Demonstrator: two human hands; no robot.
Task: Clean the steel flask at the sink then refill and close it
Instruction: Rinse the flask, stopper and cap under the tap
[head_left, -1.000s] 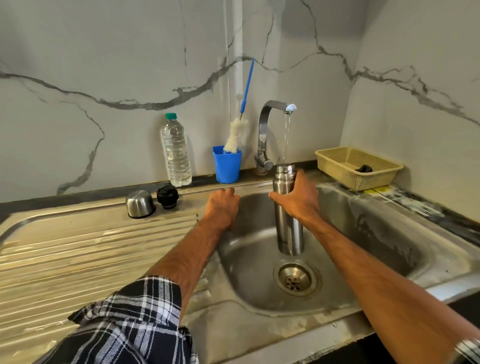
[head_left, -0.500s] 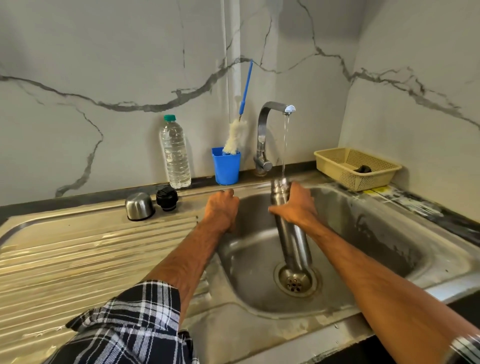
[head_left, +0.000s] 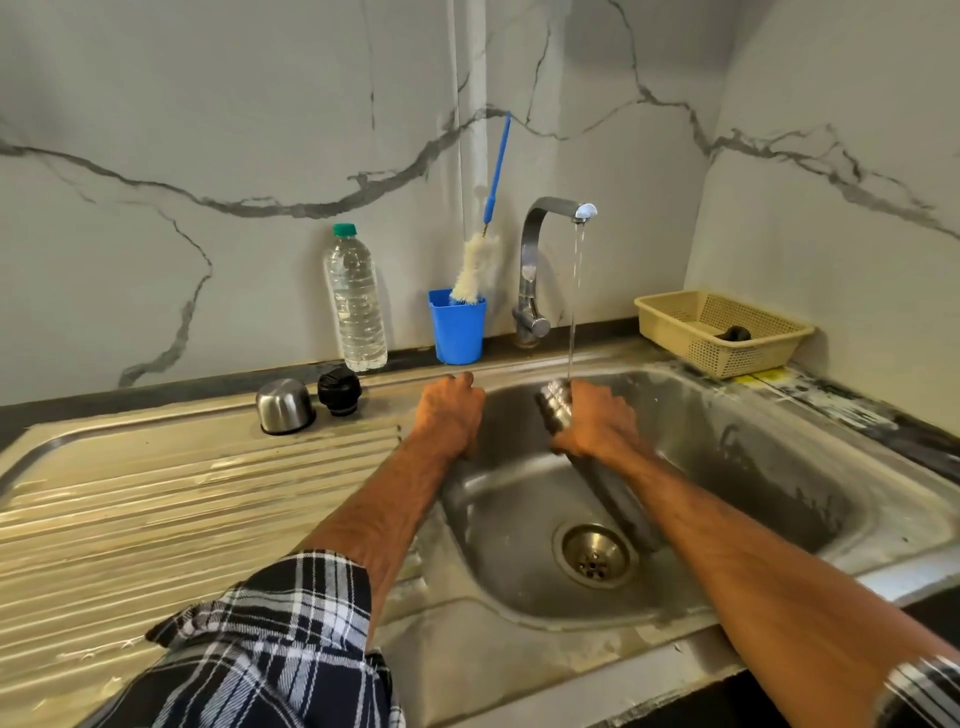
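Fingers (head_left: 586, 401) curled round tilted flask (head_left: 554, 406)

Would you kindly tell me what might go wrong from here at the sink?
1. The right hand alone grips the tilted flask near its neck; it might slip into the sink.
2. The stream from the tap lands at the tilted mouth, so water may splash out.

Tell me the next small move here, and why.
Probably the left hand should reach for the brush in the blue cup. It rests free on the sink rim near it, while the right hand has its grip on the open flask, tilted with its mouth at the running stream. Cap and stopper lie on the drainboard.
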